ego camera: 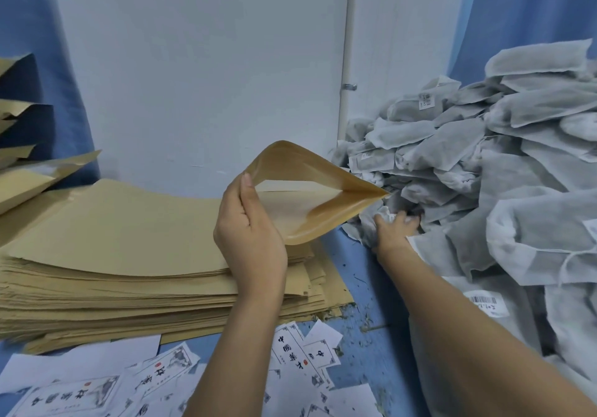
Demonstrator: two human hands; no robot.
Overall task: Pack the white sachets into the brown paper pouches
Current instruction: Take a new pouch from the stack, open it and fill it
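The left hand (250,226) pinches one brown pouch (310,190) by its mouth edge, gaping open above the stack (129,255); a slack pinch could let it collapse. To its right, the right hand (395,227) closes on a white sachet (384,216) in the heap (517,158); tugging may topple neighbours. Its fingertips are buried, so the grip is unclear.

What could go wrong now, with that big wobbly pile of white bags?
1. The right hand is pulling a sachet from the bottom edge of the sachet pile, so higher ones might slide down onto the table.
2. Only the left hand holds the open pouch, at one corner. Its mouth could sag or close before the sachet goes in.
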